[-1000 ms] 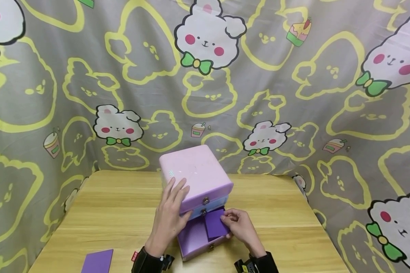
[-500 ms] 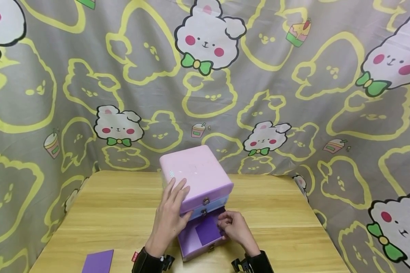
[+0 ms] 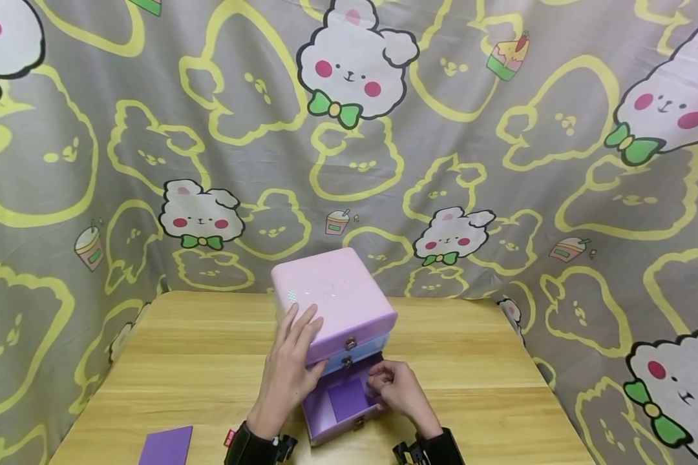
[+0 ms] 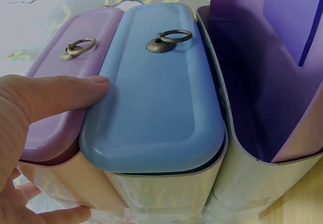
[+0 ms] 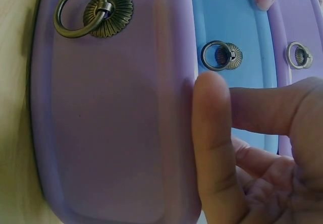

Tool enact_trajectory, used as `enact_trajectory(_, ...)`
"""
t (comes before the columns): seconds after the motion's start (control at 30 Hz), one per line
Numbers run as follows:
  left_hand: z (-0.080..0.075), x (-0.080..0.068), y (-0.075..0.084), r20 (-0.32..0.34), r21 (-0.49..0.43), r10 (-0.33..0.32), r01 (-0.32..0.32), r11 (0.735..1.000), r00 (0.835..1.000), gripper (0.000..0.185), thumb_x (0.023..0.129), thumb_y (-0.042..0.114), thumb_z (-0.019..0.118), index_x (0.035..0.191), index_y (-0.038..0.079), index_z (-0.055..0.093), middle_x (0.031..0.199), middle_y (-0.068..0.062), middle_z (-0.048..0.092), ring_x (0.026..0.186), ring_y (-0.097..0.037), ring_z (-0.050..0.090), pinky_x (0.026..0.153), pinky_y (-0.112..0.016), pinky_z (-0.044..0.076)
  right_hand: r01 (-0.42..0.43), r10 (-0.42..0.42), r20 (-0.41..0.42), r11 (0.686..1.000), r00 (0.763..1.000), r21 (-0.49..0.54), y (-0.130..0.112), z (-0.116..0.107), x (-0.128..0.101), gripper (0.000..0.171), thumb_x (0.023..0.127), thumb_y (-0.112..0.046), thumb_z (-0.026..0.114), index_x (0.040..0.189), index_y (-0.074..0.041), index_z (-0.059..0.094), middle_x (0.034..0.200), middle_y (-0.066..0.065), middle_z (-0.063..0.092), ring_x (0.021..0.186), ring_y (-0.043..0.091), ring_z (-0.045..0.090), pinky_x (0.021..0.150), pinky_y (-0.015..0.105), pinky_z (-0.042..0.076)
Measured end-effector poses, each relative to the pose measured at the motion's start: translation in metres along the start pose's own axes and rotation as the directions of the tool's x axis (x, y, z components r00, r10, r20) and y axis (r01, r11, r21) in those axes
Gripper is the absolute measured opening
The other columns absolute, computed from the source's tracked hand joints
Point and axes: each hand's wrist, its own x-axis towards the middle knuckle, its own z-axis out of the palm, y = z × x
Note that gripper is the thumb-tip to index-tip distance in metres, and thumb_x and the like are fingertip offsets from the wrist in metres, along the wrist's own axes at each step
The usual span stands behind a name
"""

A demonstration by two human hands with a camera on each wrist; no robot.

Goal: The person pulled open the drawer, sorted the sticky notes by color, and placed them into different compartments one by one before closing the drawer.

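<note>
Lying flat near the table's (image 3: 169,361) front edge, well to the left of the drawer box (image 3: 333,303), is a spare purple card (image 3: 165,445), apart from both your hands. Your left hand (image 3: 287,371) rests against the box's left front corner with fingers straight and spread up onto the pink top; judging by that, it steadies the box so it does not slide. The left wrist view shows your thumb (image 4: 60,95) lying across the top purple drawer front and touching the blue one beside it. Below the blue drawer, the bottom drawer (image 3: 340,403) stands pulled out toward you, and a second purple card (image 3: 349,399) lies flat on its floor, toward the right side. Your right hand (image 3: 397,387) sits at the drawer's right wall with fingers curled over the card's right edge; whether they pinch it or only touch it cannot be told. To the right of the box, bare wood runs to the table's far edge, giving your right hand room to pull away, and the drawer front stops short of the table's front edge.
</note>
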Motion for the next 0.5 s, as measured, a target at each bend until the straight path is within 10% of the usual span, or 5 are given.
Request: enact_trajectory(0.5, 0.000, 0.000, -0.001, -0.001, -0.003, -0.003, 0.003, 1.000, 1.000, 0.088, 0.048, 0.012, 0.101, 0.128, 0.009, 0.064, 0.148, -0.010, 0.058, 0.144, -0.040, 0.043, 0.111, -0.051, 0.048, 0.162, -0.183, -0.071, 0.958, 0.981, -0.237, -0.017, -0.005, -0.003, 0.016, 0.096, -0.020, 0.069, 0.088, -0.007, 0.074, 0.075, 0.010, 0.070, 0.062, 0.003, 0.056, 0.057, 0.018, 0.050)
